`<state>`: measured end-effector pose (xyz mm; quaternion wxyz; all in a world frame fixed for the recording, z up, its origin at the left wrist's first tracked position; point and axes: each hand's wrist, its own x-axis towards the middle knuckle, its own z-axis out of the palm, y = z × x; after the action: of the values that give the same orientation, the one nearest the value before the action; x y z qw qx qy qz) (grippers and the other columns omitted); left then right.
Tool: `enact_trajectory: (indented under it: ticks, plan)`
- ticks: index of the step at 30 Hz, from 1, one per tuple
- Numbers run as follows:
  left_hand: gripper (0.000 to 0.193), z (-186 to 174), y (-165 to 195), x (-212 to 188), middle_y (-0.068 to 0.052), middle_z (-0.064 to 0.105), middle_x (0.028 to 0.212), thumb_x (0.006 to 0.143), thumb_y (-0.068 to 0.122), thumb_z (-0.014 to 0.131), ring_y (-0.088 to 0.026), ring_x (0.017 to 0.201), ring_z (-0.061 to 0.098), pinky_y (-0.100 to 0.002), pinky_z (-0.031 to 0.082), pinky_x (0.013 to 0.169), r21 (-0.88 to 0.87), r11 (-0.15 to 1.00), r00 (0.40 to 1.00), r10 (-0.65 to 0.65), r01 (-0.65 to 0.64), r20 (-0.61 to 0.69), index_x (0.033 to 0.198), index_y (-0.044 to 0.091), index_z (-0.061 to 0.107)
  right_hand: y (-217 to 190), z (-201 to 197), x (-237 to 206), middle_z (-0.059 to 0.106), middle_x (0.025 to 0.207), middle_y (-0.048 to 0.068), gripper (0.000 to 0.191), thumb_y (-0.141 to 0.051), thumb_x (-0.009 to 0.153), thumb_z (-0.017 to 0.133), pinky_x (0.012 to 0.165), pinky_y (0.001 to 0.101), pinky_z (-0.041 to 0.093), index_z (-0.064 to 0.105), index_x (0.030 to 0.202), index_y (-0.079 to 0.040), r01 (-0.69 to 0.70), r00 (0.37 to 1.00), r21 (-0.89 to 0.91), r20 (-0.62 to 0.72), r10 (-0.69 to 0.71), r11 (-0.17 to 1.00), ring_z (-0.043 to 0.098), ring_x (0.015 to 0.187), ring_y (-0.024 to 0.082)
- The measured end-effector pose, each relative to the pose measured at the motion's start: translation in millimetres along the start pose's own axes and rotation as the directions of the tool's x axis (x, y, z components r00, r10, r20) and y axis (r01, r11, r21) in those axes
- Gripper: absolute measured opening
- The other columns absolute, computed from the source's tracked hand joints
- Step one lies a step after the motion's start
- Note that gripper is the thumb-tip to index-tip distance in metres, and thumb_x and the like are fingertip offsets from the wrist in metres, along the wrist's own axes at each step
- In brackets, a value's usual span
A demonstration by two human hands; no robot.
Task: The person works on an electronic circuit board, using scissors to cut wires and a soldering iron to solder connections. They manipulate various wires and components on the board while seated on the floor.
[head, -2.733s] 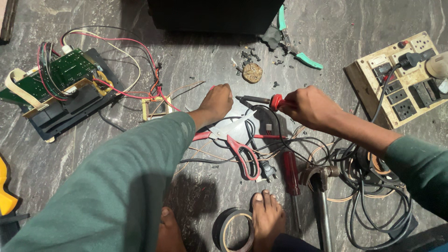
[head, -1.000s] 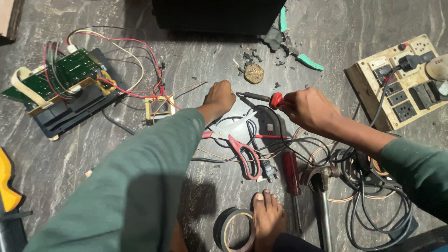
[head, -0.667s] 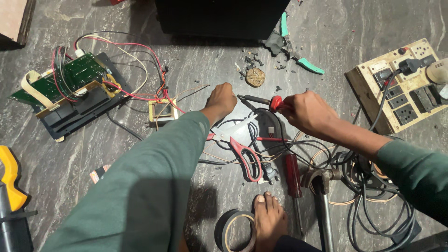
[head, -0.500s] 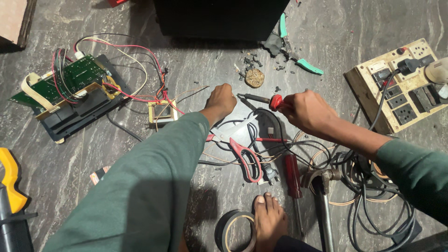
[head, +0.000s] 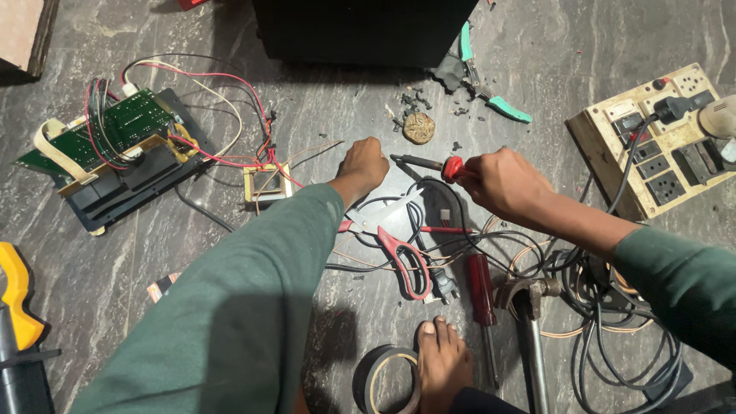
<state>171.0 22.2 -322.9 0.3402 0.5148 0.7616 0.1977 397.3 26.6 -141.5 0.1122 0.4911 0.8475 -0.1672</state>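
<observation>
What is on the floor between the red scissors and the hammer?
A dark red-handled screwdriver lies between the red scissors and the hammer, amid black cables, in the head view.

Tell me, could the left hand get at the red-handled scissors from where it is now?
Probably yes. The left hand is closed just above the red-handled scissors, which lie in the open on the floor beside the forearm; only loose black wires cross near them.

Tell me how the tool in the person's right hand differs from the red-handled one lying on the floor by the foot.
The soldering iron is held in the right hand, level and pointing toward the left hand; the screwdriver lies untouched on the floor. The soldering iron shows a bright red collar and a dark tip; the screwdriver has a long dark-red handle and a thin bare shaft. Both are slim, red-marked hand tools among the cables.
</observation>
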Motion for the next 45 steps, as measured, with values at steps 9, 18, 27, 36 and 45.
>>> enact_trajectory:
  ticks: [9,18,27,36,45]
  plan:
    - [0.023,6,-7,2,-0.025,0.070,0.113,0.090,0.012,0.059,-0.042,0.111,0.067,-0.048,0.053,0.096,0.006,1.000,1.000,0.018,-0.018,0.010,0.105,0.001,0.073,-4,-3,-1,0.071,0.085,0.028,0.037,-0.040,0.096,0.064,0.076,0.0542,0.056,0.076,0.096,-0.005,-0.045,0.999,-0.013,0.013,0.045,0.999,0.069,0.085,0.048]
    - [0.023,6,-7,3,-0.023,0.070,0.113,0.089,0.015,0.060,-0.041,0.111,0.066,-0.049,0.052,0.095,0.001,1.000,1.000,0.001,-0.001,-0.003,0.106,0.002,0.070,-2,-2,0,0.071,0.081,0.028,0.038,-0.039,0.096,0.064,0.075,0.0538,0.057,0.075,0.093,-0.003,-0.012,1.000,-0.018,-0.006,0.012,1.000,0.070,0.083,0.048]
    - [0.020,4,-14,-2,-0.023,0.072,0.105,0.087,0.013,0.060,-0.039,0.105,0.069,-0.046,0.053,0.092,-0.092,0.995,0.999,0.027,-0.029,-0.017,0.102,0.003,0.068,0,-1,-1,0.072,0.081,0.027,0.033,-0.034,0.096,0.063,0.076,0.0539,0.056,0.074,0.092,-0.003,0.066,0.998,-0.068,-0.014,-0.068,0.995,0.070,0.081,0.047]
    - [0.018,7,-26,-3,-0.022,0.072,0.105,0.088,0.009,0.056,-0.040,0.103,0.068,-0.046,0.053,0.090,-0.135,0.988,0.996,0.062,-0.070,-0.064,0.102,0.004,0.066,-1,4,-4,0.072,0.083,0.025,0.032,-0.028,0.101,0.058,0.074,0.0542,0.056,0.075,0.091,-0.002,0.157,0.985,-0.158,-0.052,-0.167,0.975,0.070,0.079,0.046]
    - [0.017,9,-24,-5,-0.022,0.071,0.105,0.090,0.009,0.056,-0.041,0.104,0.068,-0.048,0.053,0.091,-0.120,0.990,0.995,0.068,-0.077,-0.073,0.104,0.004,0.063,-2,-1,-3,0.070,0.080,0.029,0.034,-0.033,0.095,0.066,0.073,0.0539,0.056,0.074,0.095,0.000,-0.009,1.000,0.035,-0.009,0.009,0.999,0.070,0.080,0.048]
